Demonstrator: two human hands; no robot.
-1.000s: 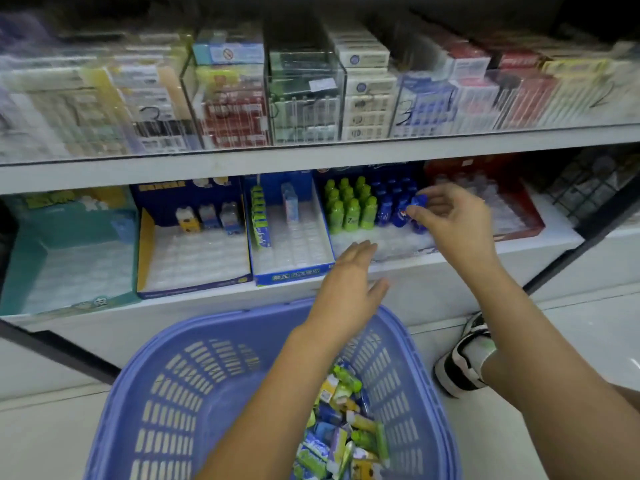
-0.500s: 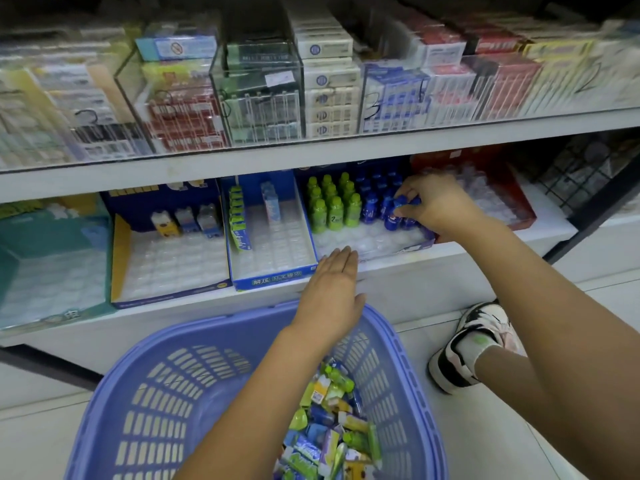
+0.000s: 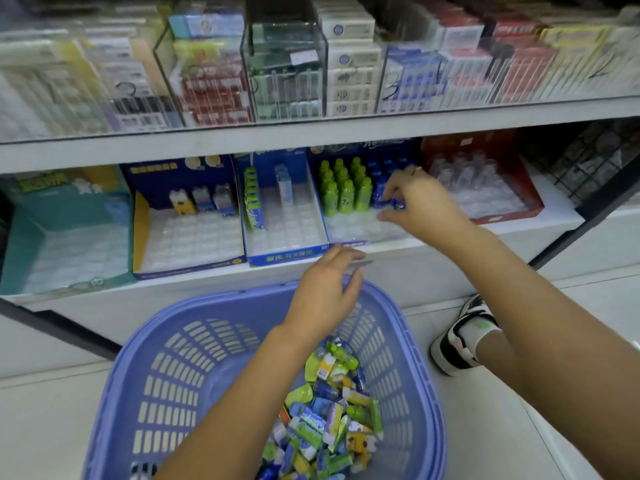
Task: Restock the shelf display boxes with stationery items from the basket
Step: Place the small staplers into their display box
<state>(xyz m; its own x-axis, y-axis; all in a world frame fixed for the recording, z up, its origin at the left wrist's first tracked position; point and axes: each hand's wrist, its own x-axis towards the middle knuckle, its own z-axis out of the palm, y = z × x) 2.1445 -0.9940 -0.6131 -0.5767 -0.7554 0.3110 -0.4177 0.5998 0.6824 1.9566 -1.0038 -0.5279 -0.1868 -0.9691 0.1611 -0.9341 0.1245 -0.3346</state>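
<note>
Blue mini bottle point(image 3: 389, 202) sits pinched in the right hand's point(image 3: 420, 206) fingertips, at the blue row of the fourth of five display boxes point(image 3: 349, 228), beside three columns of green bottles point(image 3: 344, 188). The left hand point(image 3: 323, 292) hangs relaxed and empty over the basket point(image 3: 214, 341) rim, its fingers straighter half a second ago.

Hand-drawn black "3" on the left clear box point(image 3: 138, 84) on the upper shelf, another "3" on the middle clear box point(image 3: 398, 84), and a "2" on the right clear box point(image 3: 601, 69). "7" on a front-row green bottle point(image 3: 345, 199). White Chinese characters on the blue display box point(image 3: 289, 259) near lip, too small to read; other package print blurred.
</note>
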